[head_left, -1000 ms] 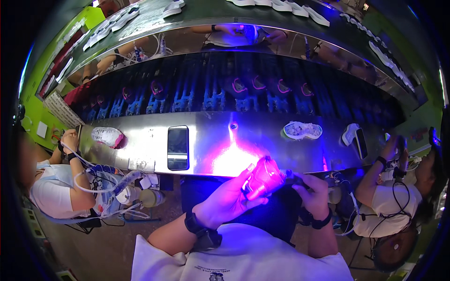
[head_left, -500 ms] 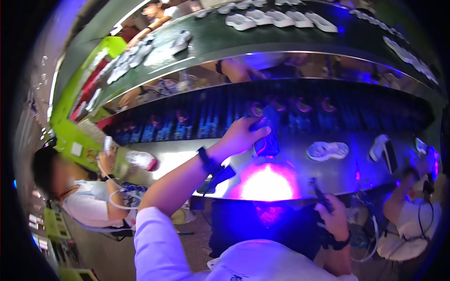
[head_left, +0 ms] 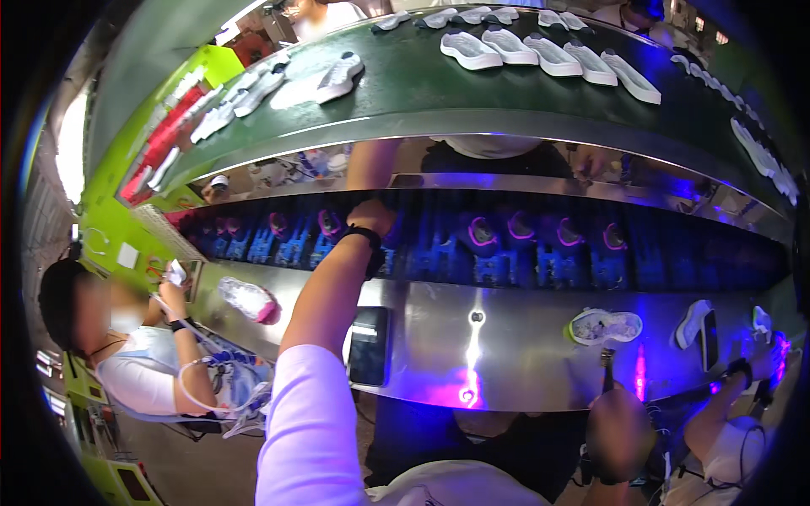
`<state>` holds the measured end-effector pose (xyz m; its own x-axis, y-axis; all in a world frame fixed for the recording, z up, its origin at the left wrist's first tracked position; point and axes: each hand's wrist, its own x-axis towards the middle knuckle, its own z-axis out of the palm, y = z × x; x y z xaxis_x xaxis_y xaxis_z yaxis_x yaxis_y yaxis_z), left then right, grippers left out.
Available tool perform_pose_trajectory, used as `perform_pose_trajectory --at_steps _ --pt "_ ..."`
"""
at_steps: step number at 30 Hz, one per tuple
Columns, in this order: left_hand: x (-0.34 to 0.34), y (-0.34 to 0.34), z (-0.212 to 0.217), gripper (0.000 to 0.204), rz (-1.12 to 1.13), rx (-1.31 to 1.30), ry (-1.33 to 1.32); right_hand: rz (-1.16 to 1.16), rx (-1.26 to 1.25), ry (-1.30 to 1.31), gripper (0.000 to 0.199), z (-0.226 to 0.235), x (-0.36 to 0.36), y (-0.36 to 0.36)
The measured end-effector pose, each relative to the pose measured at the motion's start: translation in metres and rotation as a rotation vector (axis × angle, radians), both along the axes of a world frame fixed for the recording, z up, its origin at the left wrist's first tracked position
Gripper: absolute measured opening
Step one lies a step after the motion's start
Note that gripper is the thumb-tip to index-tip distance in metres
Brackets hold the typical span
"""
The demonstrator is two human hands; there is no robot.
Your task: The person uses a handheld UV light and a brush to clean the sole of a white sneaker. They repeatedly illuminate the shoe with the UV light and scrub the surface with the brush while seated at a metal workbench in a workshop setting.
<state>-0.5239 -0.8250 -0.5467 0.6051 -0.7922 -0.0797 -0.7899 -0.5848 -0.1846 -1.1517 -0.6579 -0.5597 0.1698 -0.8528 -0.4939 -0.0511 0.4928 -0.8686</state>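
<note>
My left hand [head_left: 371, 218] reaches far over a dark trough [head_left: 422, 240], its back toward me. The fingers are hidden, so I cannot tell what they touch. Several dark shoes with pink-lit rims stand in that trough, one [head_left: 329, 223] just left of the hand and another [head_left: 482, 232] to its right. Blurred, my right hand [head_left: 620, 430] is closed around a slim dark-handled brush [head_left: 607, 367] at the near bench edge. The brush tip points up, just below a white shoe sole [head_left: 605, 327] lying on the metal bench.
A black phone-like slab [head_left: 369, 346] lies on the metal bench [head_left: 430, 337] beside my left forearm. Beyond the trough, a green conveyor [head_left: 396, 93] carries several white soles [head_left: 506, 46]. Co-workers sit left [head_left: 143, 363] and right [head_left: 726, 430]. Another sole [head_left: 249, 301] lies left.
My left hand has moved away and left to the trough; the dark shoe it held over the bench is no longer visible in it. The bright pink glow has shrunk. My right hand has moved slightly nearer.
</note>
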Motion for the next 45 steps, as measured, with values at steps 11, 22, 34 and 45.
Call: perform_pose_trajectory --at_steps 11,22,34,45 --pt "-0.192 -0.014 -0.01 0.07 -0.553 -0.174 0.295 0.105 -0.075 0.086 0.035 -0.002 0.021 0.013" --pt "-0.1 0.016 -0.024 0.066 -0.648 -0.265 0.216 0.104 -0.091 -0.041 0.034 -0.007 0.03 0.012" --pt "-0.234 -0.066 -0.082 0.091 -0.638 -0.162 0.026 0.026 -0.214 -0.007 0.05 0.009 -0.036 0.013" --pt "-0.297 0.163 0.05 0.082 -1.138 0.016 0.47 0.018 -0.276 -0.077 0.047 -0.022 -0.026 0.037"
